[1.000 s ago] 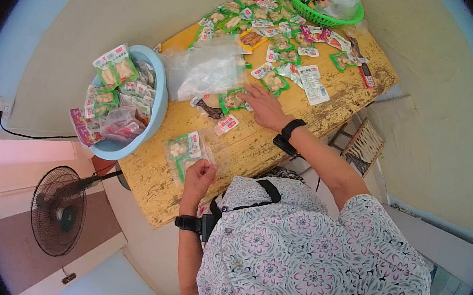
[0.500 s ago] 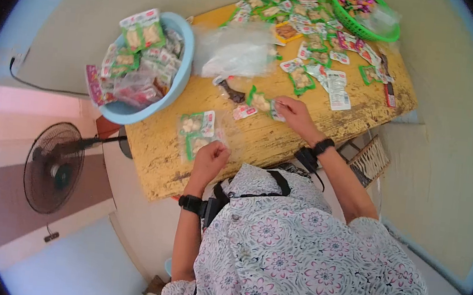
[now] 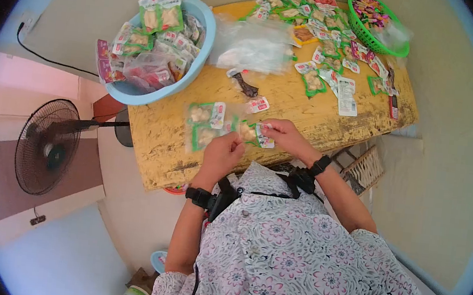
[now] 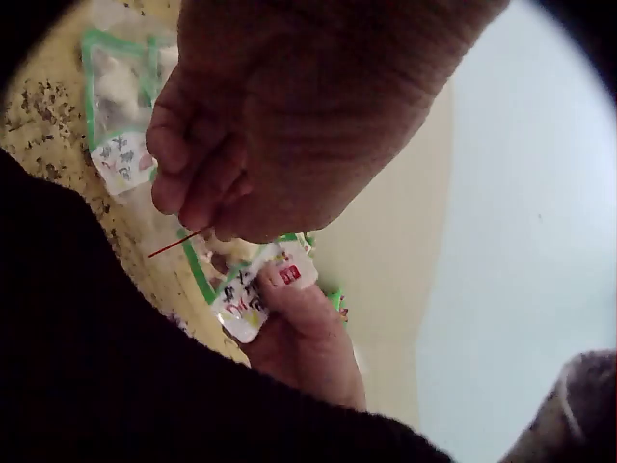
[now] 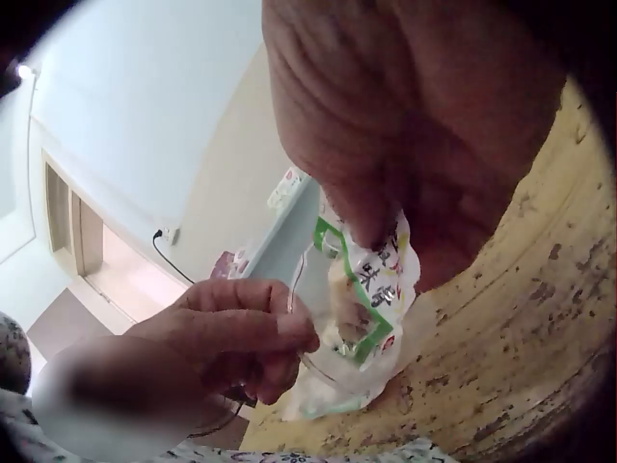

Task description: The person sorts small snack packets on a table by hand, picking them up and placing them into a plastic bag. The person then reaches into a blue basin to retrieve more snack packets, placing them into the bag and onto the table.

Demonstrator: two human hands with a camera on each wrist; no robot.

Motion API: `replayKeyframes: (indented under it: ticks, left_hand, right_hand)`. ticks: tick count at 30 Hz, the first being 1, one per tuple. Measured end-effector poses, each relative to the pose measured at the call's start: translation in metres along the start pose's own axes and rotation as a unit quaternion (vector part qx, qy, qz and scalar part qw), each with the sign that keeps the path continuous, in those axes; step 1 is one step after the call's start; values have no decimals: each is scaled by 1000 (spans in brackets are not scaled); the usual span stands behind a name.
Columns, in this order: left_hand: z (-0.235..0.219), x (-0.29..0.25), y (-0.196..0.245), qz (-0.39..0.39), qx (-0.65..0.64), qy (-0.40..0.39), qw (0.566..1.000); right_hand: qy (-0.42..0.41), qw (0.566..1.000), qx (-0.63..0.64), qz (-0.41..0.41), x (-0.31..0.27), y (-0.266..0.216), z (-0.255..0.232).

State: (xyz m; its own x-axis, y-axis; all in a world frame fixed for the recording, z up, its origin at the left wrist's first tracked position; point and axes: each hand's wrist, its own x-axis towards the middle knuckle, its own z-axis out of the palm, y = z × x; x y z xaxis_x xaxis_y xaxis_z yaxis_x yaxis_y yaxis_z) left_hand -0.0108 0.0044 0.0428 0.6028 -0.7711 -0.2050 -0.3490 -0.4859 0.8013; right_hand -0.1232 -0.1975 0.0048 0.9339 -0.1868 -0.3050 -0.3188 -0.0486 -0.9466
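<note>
My left hand [image 3: 221, 154] pinches the edge of a clear zip bag [image 5: 333, 397] near the table's front edge. A thin red line runs along the bag's mouth in the left wrist view. Inside the bag lie green-edged snack packets [image 3: 200, 113] with pale pieces. My right hand [image 3: 288, 137] pinches the white printed end of another green-edged snack packet [image 5: 362, 289]. That packet's far end is at the bag's open mouth, close to my left fingers. Behind them on the table lie a dark-brown snack in clear wrap [image 3: 247, 86] and a small red-and-white packet [image 3: 258, 105].
On the left of the yellow worn table [image 3: 157, 162] stands a light-blue basin [image 3: 209, 32] full of packets. Clear empty bags [image 3: 253, 45] lie at the back. Several snack packets [image 3: 312, 82] spread rightward to a green basket [image 3: 369, 39]. A fan [image 3: 46, 147] stands left.
My right hand has picked up the green-edged snack packet from the table and brought it toward me and left, to the bag's mouth. My left hand stays at the bag. The head view has shifted.
</note>
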Motion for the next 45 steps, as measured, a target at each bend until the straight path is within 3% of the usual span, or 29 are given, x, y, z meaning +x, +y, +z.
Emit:
replayKeyframes:
  ticks: [2, 8, 11, 14, 17, 20, 23, 25, 27, 28, 30, 32, 35, 38, 41, 43, 45]
  left_hand:
    - [1, 0, 0, 11, 9, 1, 1000]
    - [5, -2, 4, 46, 57, 7, 997]
    - [5, -2, -1, 54, 57, 8, 997]
    - [5, -5, -4, 64, 32, 21, 997]
    - [8, -5, -10, 48, 40, 14, 998]
    - [13, -6, -20, 69, 53, 32, 996]
    - [10, -6, -17, 48, 66, 22, 996]
    - [6, -6, -16, 32, 65, 9, 997]
    - [6, -5, -12, 27, 30, -11, 999]
    - [6, -5, -11, 27, -2, -24, 999]
    - [8, -3, -15, 25, -40, -36, 998]
    - [13, 0, -25, 16, -51, -32, 998]
    - [9, 0, -21, -13, -45, -41, 998]
    - [15, 2, -38, -22, -70, -59, 996]
    - [13, -1, -28, -49, -96, -78, 991]
    - [13, -1, -26, -58, -109, -77, 989]
    - [15, -1, -31, -51, -113, -69, 990]
  right_hand:
    - [-66, 997, -25, 16, 19, 21, 4]
    - [-109, 989, 96, 38, 34, 0, 29]
    - [-165, 980, 94, 65, 56, 30, 35]
    - [-202, 956, 187, 105, 66, 32, 45]
    - [-246, 943, 217, 59, 80, 51, 58]
    - [-277, 937, 215, 19, 78, 31, 70]
    - [-278, 931, 222, 84, 86, 42, 72]
    - [-256, 939, 204, 108, 79, 28, 74]
    - [-215, 974, 64, 42, 70, 20, 68]
    - [-184, 980, -71, -34, 67, 21, 63]
    - [-148, 980, -103, -81, 53, 25, 46]
    - [-145, 982, 111, -44, 42, 38, 32]
    - [-53, 984, 160, 54, 16, 20, -8]
    - [104, 981, 165, 15, 18, 36, -58]
    - [291, 955, -40, -48, 32, 64, -110]
    - [385, 895, -214, -70, 35, 64, -138]
    - [379, 882, -272, -63, 40, 57, -156]
